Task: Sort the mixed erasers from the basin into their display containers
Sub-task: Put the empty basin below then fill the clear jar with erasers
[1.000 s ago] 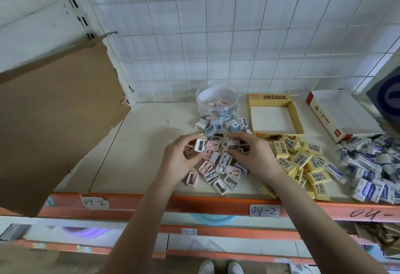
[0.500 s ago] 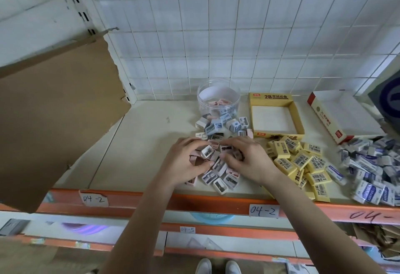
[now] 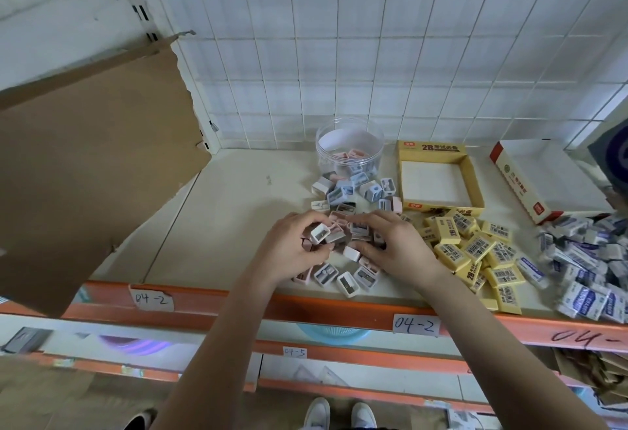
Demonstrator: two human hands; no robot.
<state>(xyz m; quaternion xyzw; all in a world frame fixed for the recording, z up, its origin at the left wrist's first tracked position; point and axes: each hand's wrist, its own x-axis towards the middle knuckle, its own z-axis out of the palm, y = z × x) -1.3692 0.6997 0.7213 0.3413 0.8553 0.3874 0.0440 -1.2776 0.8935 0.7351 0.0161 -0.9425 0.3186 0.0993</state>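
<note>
One clear jar (image 3: 325, 147) stands at the back of the shelf (image 3: 238, 208); take every place from it. Inside it lie a few pastel blocks, too overlapped to count. Just in front of the jar about ten loose pastel blocks (image 3: 370, 190) are scattered. Further in front of it, at the shelf's edge, five more lie in a row. Just right of the jar sits one open yellow box (image 3: 431, 148), and well right of the jar one white box (image 3: 540, 178) with red ends. In front and to the right of the jar lie some twenty yellow erasers (image 3: 475, 252), and beyond them a heap of blue-and-white erasers (image 3: 584, 280) that is too tangled to count.

Both your forearms reach in, hands meeting in front of the jar. Your left grip (image 3: 295, 249) is curled, pinching one white block (image 3: 319, 233) between thumb and fingers, its open face up. Your right grip (image 3: 401, 249) is palm down, fingers bent onto the pile. I cannot tell whether it has hold of any.
</note>
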